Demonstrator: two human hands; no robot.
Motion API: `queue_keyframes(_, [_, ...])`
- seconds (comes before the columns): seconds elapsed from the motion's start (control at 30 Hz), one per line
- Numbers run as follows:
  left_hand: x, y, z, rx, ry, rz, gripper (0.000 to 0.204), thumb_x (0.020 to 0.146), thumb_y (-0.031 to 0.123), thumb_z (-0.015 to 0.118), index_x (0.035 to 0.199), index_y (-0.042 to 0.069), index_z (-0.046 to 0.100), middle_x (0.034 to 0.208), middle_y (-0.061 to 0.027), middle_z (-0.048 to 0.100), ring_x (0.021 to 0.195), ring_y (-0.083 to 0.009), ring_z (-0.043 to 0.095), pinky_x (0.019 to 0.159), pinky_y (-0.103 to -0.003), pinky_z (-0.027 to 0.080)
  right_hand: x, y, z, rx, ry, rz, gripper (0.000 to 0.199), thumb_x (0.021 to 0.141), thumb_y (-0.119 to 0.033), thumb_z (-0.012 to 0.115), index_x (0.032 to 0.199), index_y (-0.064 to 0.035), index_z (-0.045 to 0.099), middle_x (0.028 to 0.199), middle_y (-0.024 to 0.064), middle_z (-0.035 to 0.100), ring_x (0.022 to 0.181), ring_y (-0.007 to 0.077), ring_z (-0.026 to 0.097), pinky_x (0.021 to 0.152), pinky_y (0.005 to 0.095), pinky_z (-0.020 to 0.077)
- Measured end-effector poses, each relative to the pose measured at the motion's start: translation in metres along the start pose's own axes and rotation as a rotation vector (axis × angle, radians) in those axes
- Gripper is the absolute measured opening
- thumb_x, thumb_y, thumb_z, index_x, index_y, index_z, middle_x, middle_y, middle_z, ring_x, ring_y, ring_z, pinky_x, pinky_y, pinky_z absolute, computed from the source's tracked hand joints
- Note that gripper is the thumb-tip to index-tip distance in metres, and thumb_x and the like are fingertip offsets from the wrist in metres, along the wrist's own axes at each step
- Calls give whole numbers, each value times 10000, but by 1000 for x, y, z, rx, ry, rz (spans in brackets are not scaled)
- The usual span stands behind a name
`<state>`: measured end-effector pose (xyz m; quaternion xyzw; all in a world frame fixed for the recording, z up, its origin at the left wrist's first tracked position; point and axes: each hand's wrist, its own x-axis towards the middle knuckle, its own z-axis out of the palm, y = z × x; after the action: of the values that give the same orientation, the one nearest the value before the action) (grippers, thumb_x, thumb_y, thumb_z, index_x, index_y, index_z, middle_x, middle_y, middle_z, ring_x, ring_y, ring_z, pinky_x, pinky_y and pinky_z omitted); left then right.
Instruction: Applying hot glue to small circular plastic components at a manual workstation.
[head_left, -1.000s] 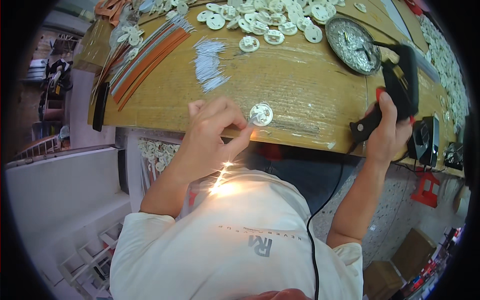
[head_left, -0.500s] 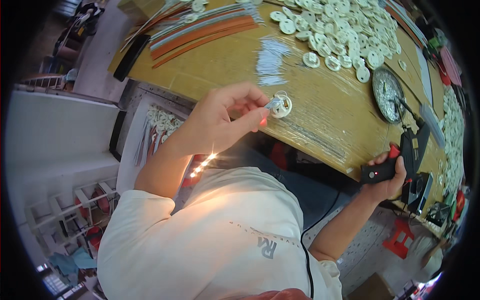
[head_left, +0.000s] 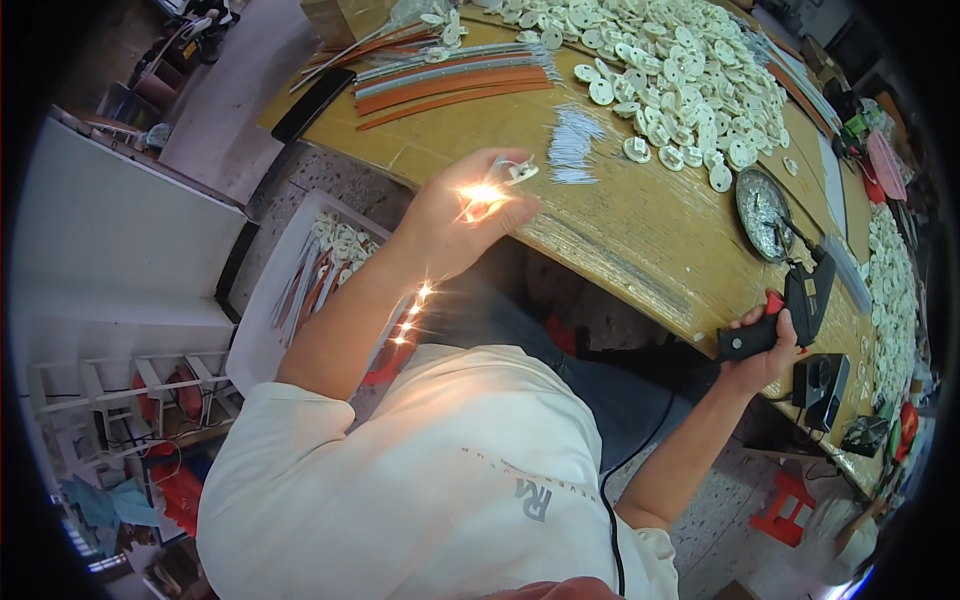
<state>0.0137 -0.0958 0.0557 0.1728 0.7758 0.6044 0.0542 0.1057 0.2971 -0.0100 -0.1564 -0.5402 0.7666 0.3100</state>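
My left hand (head_left: 462,212) is raised over the near edge of the table, its fingers curled around a small white round plastic part (head_left: 522,173) that stands tilted at the fingertips. A bright glare in the palm hides part of the grip. On the right, my right hand (head_left: 768,352) is closed round the handle of a black pistol-shaped soldering gun (head_left: 806,300) with a red trigger. The gun's front end reaches over a round metal dish (head_left: 748,212). Beyond my left hand lies a bundle of short white wires (head_left: 573,147).
Many white round parts (head_left: 690,90) are heaped at the back. Orange and grey strips (head_left: 455,92) lie at the far left near a black bar (head_left: 313,105). A white bin (head_left: 262,320) with parts and strips stands below the table's left edge. A black box (head_left: 822,388) sits by the gun.
My left hand has lifted the white part off the tabletop and drawn it leftward, tilting it. My right hand keeps hold of the soldering gun near the dish. The whole view has shifted slightly.
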Motion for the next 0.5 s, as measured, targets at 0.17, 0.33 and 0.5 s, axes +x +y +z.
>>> queue_keyframes(0.17, [-14,-2,-9,-358,-121,15,347,1034,223,650,1322,31,629,847,-11,645,698,-65,571,604,-228,458,-58,-8,57,98,-265,-4,480,982,-371,500,1214,41,582,837,151,678,741,264,673,670,394,558])
queue_keyframes(0.33, [-37,19,15,-753,-201,-216,330,1085,243,563,1308,11,636,626,42,498,438,-17,337,406,-208,215,-131,-17,132,205,-576,58,624,875,-360,684,1261,105,524,1088,335,693,1042,442,715,796,468,631])
queue_keyframes(0.5, [-42,27,28,-790,-272,-216,314,1076,222,585,1275,-10,653,660,40,547,470,-11,409,416,-200,273,-143,-11,147,159,-509,-118,574,911,-308,634,1296,101,516,1117,324,696,972,373,733,764,424,630])
